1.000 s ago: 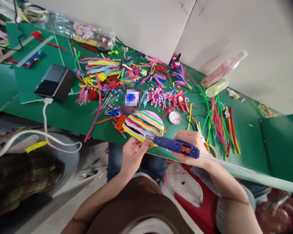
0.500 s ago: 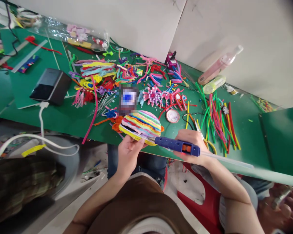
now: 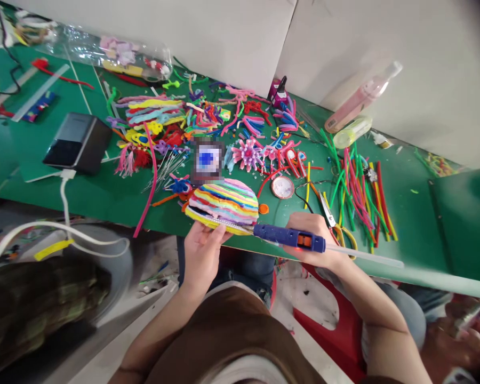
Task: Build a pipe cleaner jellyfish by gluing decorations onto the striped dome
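Observation:
A dome-shaped piece of striped pipe cleaners (image 3: 228, 200), with a yellow rim and a pale beaded band, is held at its lower edge by my left hand (image 3: 203, 250). My right hand (image 3: 314, 240) is closed round a blue hot glue gun (image 3: 284, 236), a clear glue stick (image 3: 368, 257) poking out of its back. The gun's nozzle meets the rim near its right end; whether it touches cannot be made out. Just right of the striped piece lies a small orange coil (image 3: 263, 209). Scissors (image 3: 336, 224) with yellow handles lie beyond my right hand.
Bunches of pipe cleaners (image 3: 156, 109) cover the green table (image 3: 136, 208). A round white dish (image 3: 282, 187), a pink flower (image 3: 248, 154) and a dark power bank (image 3: 78, 141) with a white cable lie there. A pink bottle (image 3: 360, 101) leans by the wall. Another person's hand shows bottom right.
The striped piece and my left hand have shifted slightly left. The orange coil now shows apart from the piece's right edge. The glue gun stays at the rim. The view has moved a little.

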`<act>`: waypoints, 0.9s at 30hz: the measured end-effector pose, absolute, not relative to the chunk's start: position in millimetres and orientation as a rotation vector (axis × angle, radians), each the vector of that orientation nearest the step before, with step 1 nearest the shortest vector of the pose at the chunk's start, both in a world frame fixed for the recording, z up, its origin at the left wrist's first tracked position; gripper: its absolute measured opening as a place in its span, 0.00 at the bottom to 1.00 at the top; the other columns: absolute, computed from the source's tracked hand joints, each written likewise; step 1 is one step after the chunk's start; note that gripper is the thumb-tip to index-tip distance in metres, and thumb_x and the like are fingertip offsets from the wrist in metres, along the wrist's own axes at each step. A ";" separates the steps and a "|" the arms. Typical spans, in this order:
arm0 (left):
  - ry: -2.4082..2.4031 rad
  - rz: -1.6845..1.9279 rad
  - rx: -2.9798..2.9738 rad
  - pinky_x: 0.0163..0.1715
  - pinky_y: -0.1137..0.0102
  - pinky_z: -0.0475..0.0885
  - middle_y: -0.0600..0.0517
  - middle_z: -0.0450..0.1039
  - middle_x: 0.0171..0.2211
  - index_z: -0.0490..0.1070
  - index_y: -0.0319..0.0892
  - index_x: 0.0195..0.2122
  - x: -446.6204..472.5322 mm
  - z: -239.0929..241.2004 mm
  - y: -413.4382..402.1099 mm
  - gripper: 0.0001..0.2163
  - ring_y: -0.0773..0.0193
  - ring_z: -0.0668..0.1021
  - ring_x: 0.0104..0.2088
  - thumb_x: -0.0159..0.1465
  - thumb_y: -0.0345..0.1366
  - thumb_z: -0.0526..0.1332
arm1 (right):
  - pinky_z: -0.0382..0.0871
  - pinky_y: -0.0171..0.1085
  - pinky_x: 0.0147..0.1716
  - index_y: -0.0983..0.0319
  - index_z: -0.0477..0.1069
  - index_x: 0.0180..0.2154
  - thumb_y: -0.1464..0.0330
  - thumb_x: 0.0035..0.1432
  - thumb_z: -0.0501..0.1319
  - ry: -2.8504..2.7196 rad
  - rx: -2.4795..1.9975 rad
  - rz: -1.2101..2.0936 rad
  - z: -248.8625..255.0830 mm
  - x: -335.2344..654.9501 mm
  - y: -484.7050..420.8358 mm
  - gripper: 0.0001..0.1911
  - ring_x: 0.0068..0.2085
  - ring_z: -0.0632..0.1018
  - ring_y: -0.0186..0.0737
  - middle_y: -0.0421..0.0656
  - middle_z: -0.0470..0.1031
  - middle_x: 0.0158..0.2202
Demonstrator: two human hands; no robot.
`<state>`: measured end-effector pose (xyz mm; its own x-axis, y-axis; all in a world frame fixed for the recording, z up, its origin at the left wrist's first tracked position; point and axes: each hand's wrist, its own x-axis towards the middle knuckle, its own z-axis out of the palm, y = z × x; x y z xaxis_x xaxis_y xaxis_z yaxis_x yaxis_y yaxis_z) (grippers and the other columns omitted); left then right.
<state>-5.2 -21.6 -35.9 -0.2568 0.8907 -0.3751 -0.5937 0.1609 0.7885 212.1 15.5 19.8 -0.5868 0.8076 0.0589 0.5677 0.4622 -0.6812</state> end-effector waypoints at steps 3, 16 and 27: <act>1.131 1.459 0.391 0.36 0.71 0.78 0.50 0.79 0.40 0.75 0.44 0.39 -7.8 -36.2 -21.9 0.15 0.61 0.81 0.39 0.50 0.40 0.72 | 0.55 0.35 0.24 0.58 0.59 0.21 0.66 0.54 0.57 -2.333 -1.160 0.896 17.1 211.9 15.3 0.12 0.23 0.65 0.33 0.36 0.61 0.20; 1.122 1.493 0.385 0.34 0.75 0.77 0.50 0.79 0.40 0.76 0.44 0.39 -13.6 -37.2 -22.2 0.14 0.63 0.81 0.39 0.52 0.38 0.71 | 0.54 0.35 0.23 0.58 0.57 0.20 0.67 0.51 0.57 -2.299 -1.209 0.904 8.0 214.5 12.7 0.12 0.22 0.64 0.32 0.36 0.59 0.19; 1.102 1.517 0.388 0.35 0.76 0.77 0.51 0.79 0.39 0.77 0.44 0.38 -18.4 -41.8 -22.5 0.11 0.64 0.80 0.39 0.53 0.37 0.70 | 0.52 0.34 0.24 0.59 0.55 0.19 0.68 0.48 0.58 -2.293 -1.274 0.907 -2.5 217.4 11.9 0.12 0.23 0.62 0.32 0.35 0.58 0.19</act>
<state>-18.4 -22.5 -41.8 -0.2818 0.9018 -0.3275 -0.5903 0.1061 0.8002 217.4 11.9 -2.5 -0.5263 0.8503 0.0061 0.6159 0.3862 -0.6866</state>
